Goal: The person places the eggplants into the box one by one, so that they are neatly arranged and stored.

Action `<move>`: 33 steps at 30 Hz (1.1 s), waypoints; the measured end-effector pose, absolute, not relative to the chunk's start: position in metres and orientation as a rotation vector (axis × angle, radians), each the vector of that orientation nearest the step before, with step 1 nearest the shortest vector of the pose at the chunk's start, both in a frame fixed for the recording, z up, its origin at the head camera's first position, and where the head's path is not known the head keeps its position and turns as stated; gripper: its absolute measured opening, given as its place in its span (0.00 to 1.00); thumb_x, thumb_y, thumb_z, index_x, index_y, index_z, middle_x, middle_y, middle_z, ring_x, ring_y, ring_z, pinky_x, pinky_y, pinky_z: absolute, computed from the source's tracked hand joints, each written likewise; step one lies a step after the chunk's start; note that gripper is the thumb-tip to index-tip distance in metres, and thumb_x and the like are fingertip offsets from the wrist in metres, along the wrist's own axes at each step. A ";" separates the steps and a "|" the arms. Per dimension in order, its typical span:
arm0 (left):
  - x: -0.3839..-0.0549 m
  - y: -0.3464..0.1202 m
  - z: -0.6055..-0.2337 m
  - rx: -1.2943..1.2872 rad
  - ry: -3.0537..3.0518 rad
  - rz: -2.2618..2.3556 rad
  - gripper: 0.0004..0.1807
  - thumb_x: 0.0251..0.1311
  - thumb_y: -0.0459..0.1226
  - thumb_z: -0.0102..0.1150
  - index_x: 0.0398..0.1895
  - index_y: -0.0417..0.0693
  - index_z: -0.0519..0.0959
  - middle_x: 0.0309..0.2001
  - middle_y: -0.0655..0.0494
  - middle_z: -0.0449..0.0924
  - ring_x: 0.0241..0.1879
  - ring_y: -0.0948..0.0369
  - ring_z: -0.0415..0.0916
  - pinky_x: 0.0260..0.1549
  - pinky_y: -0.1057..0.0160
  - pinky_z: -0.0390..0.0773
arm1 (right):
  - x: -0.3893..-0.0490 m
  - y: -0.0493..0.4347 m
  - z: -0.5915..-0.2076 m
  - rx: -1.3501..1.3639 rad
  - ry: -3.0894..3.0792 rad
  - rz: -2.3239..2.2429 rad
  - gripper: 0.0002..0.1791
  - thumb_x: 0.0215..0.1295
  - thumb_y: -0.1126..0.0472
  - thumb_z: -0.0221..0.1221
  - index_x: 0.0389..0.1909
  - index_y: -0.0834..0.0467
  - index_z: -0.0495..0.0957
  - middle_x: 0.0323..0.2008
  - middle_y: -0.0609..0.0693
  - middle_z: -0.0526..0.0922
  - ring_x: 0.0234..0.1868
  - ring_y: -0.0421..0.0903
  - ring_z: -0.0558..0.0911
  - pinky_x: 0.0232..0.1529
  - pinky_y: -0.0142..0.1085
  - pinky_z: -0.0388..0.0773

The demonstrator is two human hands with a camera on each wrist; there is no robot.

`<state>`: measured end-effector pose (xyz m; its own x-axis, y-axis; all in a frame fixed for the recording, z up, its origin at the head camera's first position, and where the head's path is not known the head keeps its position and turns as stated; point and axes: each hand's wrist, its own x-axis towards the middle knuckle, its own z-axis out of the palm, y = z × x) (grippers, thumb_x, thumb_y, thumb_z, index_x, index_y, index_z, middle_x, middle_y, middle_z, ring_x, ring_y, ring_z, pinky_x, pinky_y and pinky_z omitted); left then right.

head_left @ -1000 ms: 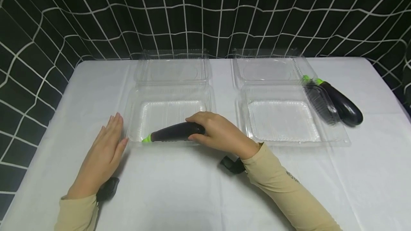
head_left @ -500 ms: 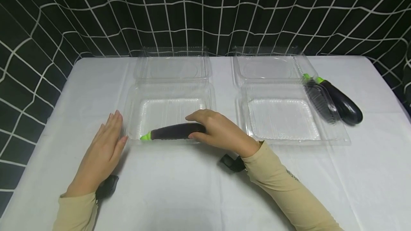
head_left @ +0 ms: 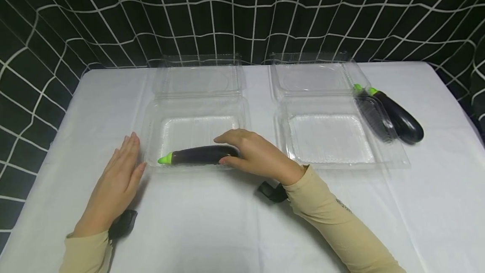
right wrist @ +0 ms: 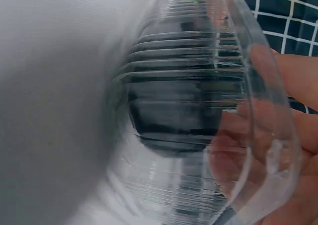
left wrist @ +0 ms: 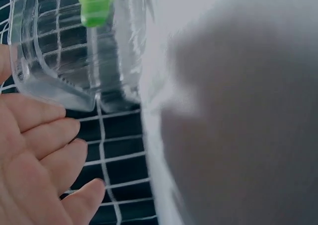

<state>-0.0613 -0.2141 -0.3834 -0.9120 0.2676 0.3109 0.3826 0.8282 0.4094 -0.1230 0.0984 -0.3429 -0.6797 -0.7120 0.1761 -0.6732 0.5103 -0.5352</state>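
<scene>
A dark eggplant (head_left: 201, 155) with a bright green stem end lies along the near side of the left clear plastic clamshell (head_left: 195, 127). My right hand (head_left: 257, 155) is over its thick end, thumb on the near side and forefinger stretched along the far side. In the right wrist view, the fingers appear through the clear wall beside the dark end. My left hand (head_left: 115, 184) stands on edge by the clamshell's left side, fingers straight. From the left wrist, the green stem end (left wrist: 97, 6) shows through the plastic, above my fingertips.
A second clear clamshell (head_left: 329, 138) sits open to the right, its lid folded back. Two more eggplants (head_left: 403, 119) lie at its right edge, one seen through the plastic. White cloth (head_left: 212, 222) covers the table; white netting (head_left: 242, 20) hangs over dark cloth behind.
The eggplant has levelled, its stem end shifting slightly left inside the left clamshell. My right forefinger stands a little off it now. My left hand keeps its place; the whole head view shifts slightly.
</scene>
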 end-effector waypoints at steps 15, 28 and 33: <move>-0.063 -0.221 -0.381 -0.515 -2.696 -0.617 0.31 0.68 0.44 0.49 0.67 0.32 0.62 0.66 0.39 0.62 0.67 0.48 0.57 0.68 0.53 0.54 | -0.121 0.153 -0.305 -1.277 2.888 -1.141 0.22 0.56 0.63 0.67 0.52 0.65 0.77 0.50 0.56 0.81 0.54 0.50 0.77 0.57 0.40 0.72; -0.066 -0.218 -0.384 -0.571 -2.699 -0.662 0.30 0.69 0.42 0.47 0.68 0.31 0.59 0.67 0.38 0.59 0.69 0.49 0.54 0.69 0.55 0.51 | -0.114 0.245 -0.290 -0.948 3.292 -1.182 0.26 0.45 0.76 0.68 0.50 0.62 0.80 0.46 0.54 0.83 0.47 0.29 0.76 0.50 0.21 0.69; -0.068 -0.217 -0.385 -0.575 -2.684 -0.657 0.30 0.70 0.42 0.46 0.67 0.30 0.59 0.67 0.37 0.60 0.69 0.49 0.55 0.68 0.54 0.52 | -0.112 0.271 -0.286 -0.710 3.373 -1.158 0.26 0.47 0.77 0.68 0.50 0.63 0.80 0.45 0.57 0.82 0.47 0.24 0.74 0.49 0.18 0.69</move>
<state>-0.0679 -0.2173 -0.3851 -0.8684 0.3047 0.3911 0.4508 0.8135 0.3674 -0.1124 0.2709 -0.2860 -0.8084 -0.1895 0.5573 -0.4918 0.7376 -0.4627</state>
